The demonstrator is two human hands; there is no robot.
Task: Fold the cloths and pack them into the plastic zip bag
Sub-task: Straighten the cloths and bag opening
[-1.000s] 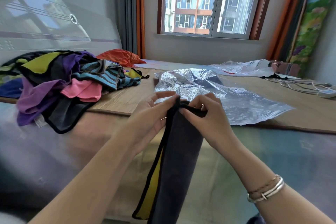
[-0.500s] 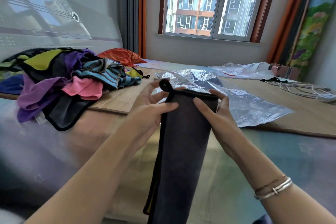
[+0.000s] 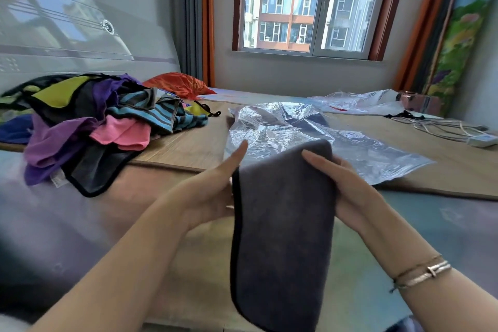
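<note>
In front of the bed (image 3: 80,224), a folded grey cloth (image 3: 283,224) is held up between both hands, with its rounded fold at the top and its lower end hanging down towards the bottom of the view. The left hand (image 3: 213,191) is laid against the cloth's left, dark-bound edge, its forefinger stretched straight up beside the fold; the other fingers are hidden behind the cloth, so whether they are curled round it cannot be told. The right hand (image 3: 347,186) is placed on the cloth's right edge, with the thumb pressed onto the front near the top and the fingers passed behind, so that the cloth is pinched there. Two bracelets (image 3: 420,273) are worn on the right wrist. Just behind the cloth, a clear plastic bag (image 3: 363,148) is spread flat on a woven mat (image 3: 188,146) that covers the bed; something dark is seen inside it, at its far end. To the left, a heap of cloths (image 3: 89,119) in purple, pink, yellow, black and blue stripes is piled on the mat, partly hanging over its near edge. An orange bundle (image 3: 177,84) lies behind the heap. Further right, crumpled plastic (image 3: 361,102) and white cables (image 3: 442,127) lie on the mat, below a window (image 3: 304,3).
</note>
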